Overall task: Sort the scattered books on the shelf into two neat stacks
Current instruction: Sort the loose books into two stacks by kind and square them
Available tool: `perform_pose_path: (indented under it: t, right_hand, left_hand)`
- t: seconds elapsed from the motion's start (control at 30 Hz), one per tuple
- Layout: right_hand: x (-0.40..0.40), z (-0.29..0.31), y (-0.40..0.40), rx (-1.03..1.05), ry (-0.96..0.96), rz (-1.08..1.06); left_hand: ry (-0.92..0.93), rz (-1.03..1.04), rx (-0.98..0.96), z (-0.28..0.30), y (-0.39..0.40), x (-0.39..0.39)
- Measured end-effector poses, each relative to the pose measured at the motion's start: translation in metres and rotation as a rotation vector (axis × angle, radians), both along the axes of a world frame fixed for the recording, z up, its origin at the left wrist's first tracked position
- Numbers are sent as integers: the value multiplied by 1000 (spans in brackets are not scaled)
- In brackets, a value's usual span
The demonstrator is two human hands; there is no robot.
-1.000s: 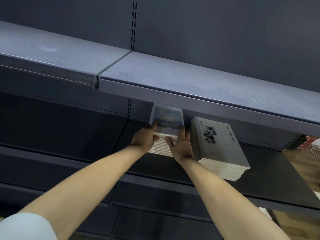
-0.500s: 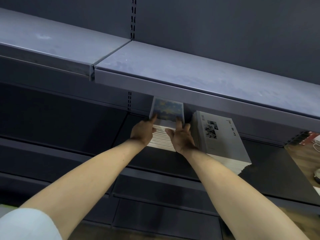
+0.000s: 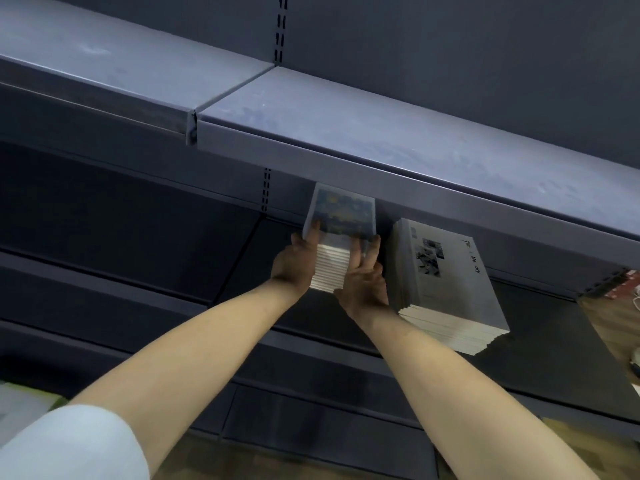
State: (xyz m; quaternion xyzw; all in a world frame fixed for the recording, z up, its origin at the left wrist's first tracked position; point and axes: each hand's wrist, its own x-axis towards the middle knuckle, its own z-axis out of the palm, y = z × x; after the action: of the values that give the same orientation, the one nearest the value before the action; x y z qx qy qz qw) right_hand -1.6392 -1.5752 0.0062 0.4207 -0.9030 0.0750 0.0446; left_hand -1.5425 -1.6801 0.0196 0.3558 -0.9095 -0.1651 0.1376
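Two stacks of books stand side by side on a dark shelf (image 3: 540, 327). The left stack (image 3: 341, 223) is smaller, and its top cover carries a blue and yellow painting. My left hand (image 3: 294, 263) presses against this stack's left side with the thumb on the top cover. My right hand (image 3: 363, 278) holds its right front corner, fingers reaching up over the top book. The right stack (image 3: 446, 282) is larger, with grey-white covers bearing a small photo and lettering. It stands free of both hands.
The upper shelf (image 3: 346, 133) overhangs the stacks and hides the back of the left one. More dark shelf levels run below. A wooden floor (image 3: 613, 323) and red-white items show at the right edge.
Both hands stay on the left stack. The right hand's fingers have slid further up over the top cover. The camera has shifted a little.
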Motion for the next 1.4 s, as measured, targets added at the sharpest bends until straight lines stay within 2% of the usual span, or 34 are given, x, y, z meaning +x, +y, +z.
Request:
perform_pose_path:
  t: [0.1,0.27,0.37,0.47,0.57,0.73,1.07,1.27,1.4]
  right_hand:
    - [-3,1,-2,68,40,-6]
    - [9,6,0,73,-28,-52]
    - [17,2,9,9,77,-17]
    - [24,-6,16,7,208,78]
    - [27,-13,17,37,216,107]
    - [18,-18,20,43,335,126]
    - [0,-12,18,276,447,152]
    - [6,-6,13,292,361,107]
    - [18,0,18,235,296,122]
  left_hand:
    - [-61,26,-81,-1,-3,-3]
    - [-137,52,-87,2,5,-1]
    - [-146,57,-279,3,11,4]
    - [-231,-41,-484,-7,20,7]
    - [-283,-70,-568,-20,22,7]
    - [-292,-60,-604,-22,16,10]
    - [-297,-58,-580,-27,10,7]
    - [-270,-107,-511,-23,7,10]
    - [-318,-117,-468,-14,15,17]
